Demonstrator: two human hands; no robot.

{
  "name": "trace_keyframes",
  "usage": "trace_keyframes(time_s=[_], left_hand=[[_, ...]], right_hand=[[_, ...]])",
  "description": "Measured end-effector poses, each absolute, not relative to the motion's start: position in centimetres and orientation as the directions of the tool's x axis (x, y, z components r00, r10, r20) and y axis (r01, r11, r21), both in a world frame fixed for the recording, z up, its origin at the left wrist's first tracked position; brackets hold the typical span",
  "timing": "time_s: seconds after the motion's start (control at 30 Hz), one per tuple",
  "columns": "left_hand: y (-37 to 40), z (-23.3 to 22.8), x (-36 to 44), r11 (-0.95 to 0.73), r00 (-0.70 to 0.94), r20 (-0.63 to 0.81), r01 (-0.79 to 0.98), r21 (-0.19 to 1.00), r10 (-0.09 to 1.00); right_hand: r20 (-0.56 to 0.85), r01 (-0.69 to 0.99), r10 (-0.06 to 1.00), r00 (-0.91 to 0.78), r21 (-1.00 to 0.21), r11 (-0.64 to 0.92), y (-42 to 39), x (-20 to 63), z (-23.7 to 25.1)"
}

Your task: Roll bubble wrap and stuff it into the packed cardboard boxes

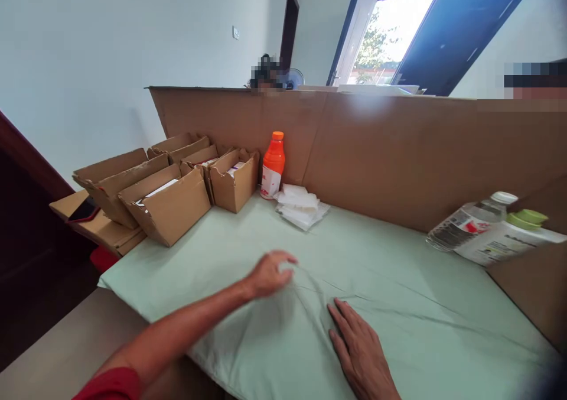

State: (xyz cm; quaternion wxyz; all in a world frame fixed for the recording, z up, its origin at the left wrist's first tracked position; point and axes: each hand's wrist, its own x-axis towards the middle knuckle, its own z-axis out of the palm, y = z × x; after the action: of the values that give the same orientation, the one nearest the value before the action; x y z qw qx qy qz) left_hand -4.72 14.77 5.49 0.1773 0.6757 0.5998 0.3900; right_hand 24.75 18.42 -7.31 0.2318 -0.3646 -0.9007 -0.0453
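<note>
A pale green tablecloth (212, 258) covers the table, with creases running across it on the right. My left hand (270, 275) is over the middle of the cloth, fingers curled and slightly blurred. A bit of cloth shows between its thumb and forefinger, and folds spread out from there, so it pinches the fabric. My right hand (361, 347) lies flat on the cloth nearer to me, fingers stretched out, palm down and holding nothing.
Cardboard boxes (181, 211) holding papers stand at the left. An orange bottle (273, 165) and white plastic packets (301, 206) are at the back by a cardboard partition (376, 158). A clear bottle (469, 223) leans at the right beside a green-lidded item (526, 218). A person's head shows beyond.
</note>
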Motion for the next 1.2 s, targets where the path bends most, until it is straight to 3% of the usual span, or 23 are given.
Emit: trace_keyframes(time_s=[0.1, 0.2, 0.3, 0.5, 0.63, 0.77, 0.83, 0.93, 1.03, 1.13, 1.2], left_hand=[[18.3, 9.9, -13.3, -0.073, -0.297, 0.441, 0.757, 0.650, 0.847], [21.6, 13.4, -19.1, 0.061, -0.467, 0.519, 0.783, 0.619, 0.716], [24.1, 14.8, -21.9, 0.153, -0.543, 0.518, 0.774, 0.615, 0.661], [25.4, 14.4, -22.8, 0.212, -0.575, 0.467, 0.754, 0.622, 0.672], [21.1, 13.7, -21.7, 0.147, -0.517, 0.506, 0.785, 0.602, 0.691], [11.8, 12.0, -21.0, 0.057, -0.446, 0.559, 0.814, 0.578, 0.699], [6.5, 10.8, -21.0, -0.051, -0.416, 0.676, 0.829, 0.556, 0.608], [-0.1, 8.2, -21.2, 0.008, -0.556, 0.726, 0.796, 0.606, 0.405], [-3.5, 5.0, -21.0, -0.003, -0.696, 0.623, 0.666, 0.746, 0.358], [-3.7, 2.2, -20.6, 0.002, -0.814, 0.306, 0.352, 0.936, 0.493], [-2.9, 1.3, -20.3, 0.039, -0.808, 0.087, 0.134, 0.990, 0.583]], right_hand=[[0.476, 0.672, 0.615, -0.629, -0.064, 0.738, 17.6, 23.9, -7.0], [0.485, 0.665, 0.611, -0.625, -0.079, 0.743, 17.7, 24.1, -6.7], [0.496, 0.663, 0.608, -0.620, -0.082, 0.744, 17.9, 24.4, -6.6], [0.517, 0.671, 0.597, -0.614, -0.057, 0.739, 17.9, 24.4, -6.5], [0.533, 0.655, 0.567, -0.627, -0.033, 0.755, 18.0, 24.4, -6.4], [0.532, 0.642, 0.579, -0.617, -0.085, 0.762, 18.1, 24.7, -6.5], [0.542, 0.653, 0.613, -0.575, -0.146, 0.743, 18.1, 24.7, -6.5], [0.556, 0.666, 0.667, -0.496, -0.250, 0.703, 18.1, 23.8, -5.4], [0.492, 0.575, 0.692, -0.528, -0.392, 0.718, 17.5, 20.5, -3.3], [0.380, 0.406, 0.672, -0.636, -0.576, 0.709, 16.1, 15.3, -1.5], [0.304, 0.315, 0.647, -0.699, -0.681, 0.661, 15.2, 12.1, -0.8]])
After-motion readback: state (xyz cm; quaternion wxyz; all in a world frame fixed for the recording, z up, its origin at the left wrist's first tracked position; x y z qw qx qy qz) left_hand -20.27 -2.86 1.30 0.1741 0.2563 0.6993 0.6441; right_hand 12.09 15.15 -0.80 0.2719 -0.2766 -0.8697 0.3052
